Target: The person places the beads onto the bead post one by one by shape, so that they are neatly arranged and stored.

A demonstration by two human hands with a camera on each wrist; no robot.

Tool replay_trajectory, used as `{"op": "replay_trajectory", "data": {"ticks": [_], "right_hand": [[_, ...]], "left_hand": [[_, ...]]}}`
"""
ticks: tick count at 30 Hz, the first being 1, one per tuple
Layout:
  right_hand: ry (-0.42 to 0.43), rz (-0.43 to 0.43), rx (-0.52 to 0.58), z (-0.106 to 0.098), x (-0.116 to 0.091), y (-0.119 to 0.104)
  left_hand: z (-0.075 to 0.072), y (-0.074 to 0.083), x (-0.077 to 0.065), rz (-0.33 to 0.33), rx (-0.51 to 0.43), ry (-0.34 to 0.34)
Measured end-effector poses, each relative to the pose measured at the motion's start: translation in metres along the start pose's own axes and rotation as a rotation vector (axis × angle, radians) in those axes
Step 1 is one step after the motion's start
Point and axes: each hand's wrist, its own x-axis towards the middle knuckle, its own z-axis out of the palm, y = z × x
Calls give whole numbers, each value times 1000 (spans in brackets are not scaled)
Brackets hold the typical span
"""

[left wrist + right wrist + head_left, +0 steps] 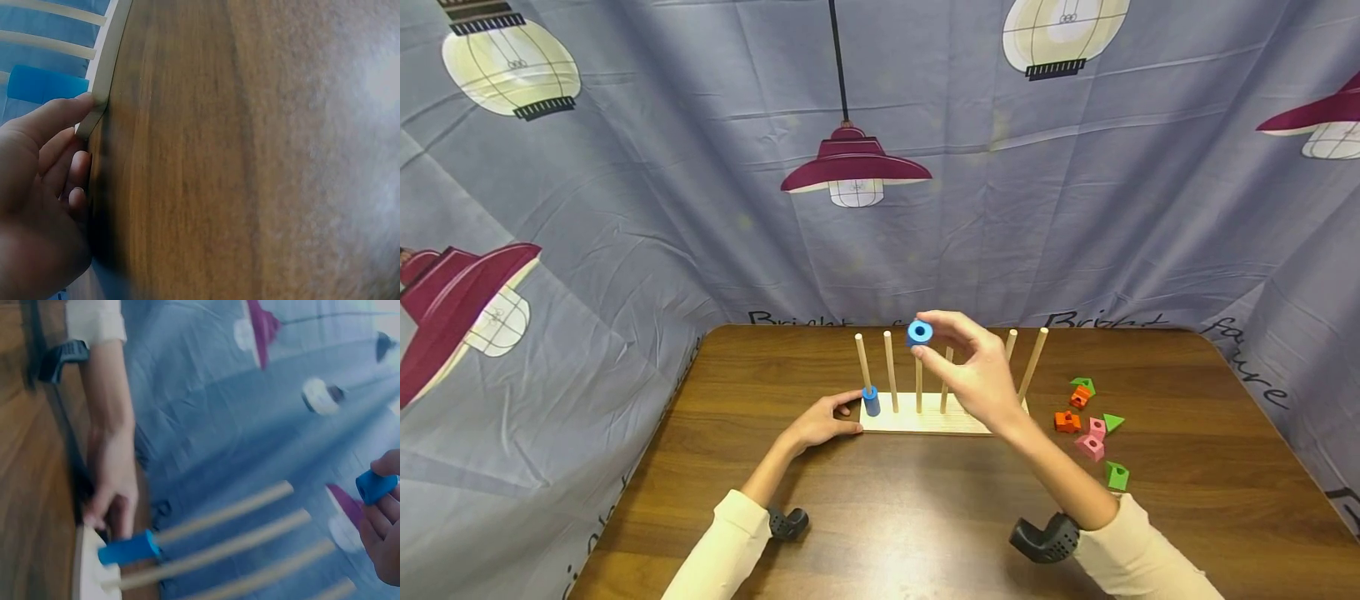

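A wooden peg board with several upright dowels stands on the table. On its leftmost dowel sits a blue cylinder, down at the base. My left hand pinches the board's left end, thumb at the near corner and index finger at the far one; the left wrist view shows the thumb against the base edge. Up above the board, level with the dowel tops, my right hand holds a small blue block with a round hole through it, between thumb and fingers.
Right of the board lie loose blocks: orange ones, pink ones and several green ones. The brown wooden table ends at a grey-blue curtain printed with lamps. Black devices are worn on both wrists.
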Motion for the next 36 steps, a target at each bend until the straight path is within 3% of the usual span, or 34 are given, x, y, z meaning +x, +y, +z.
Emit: {"op": "replay_trajectory", "data": {"ticks": [6,12,26,36], "right_hand": [[-58,36,-37,41,5,7],[-42,32,-75,61,13,14],[-24,115,-143,75,22,30],[-11,218,-149,80,10,45]], "left_hand": [[-1,2,-1,11,2,4],[-1,4,-2,9,-5,2],[-1,5,-3,-9,-4,-8],[-1,3,-3,-6,-8,-17]]}}
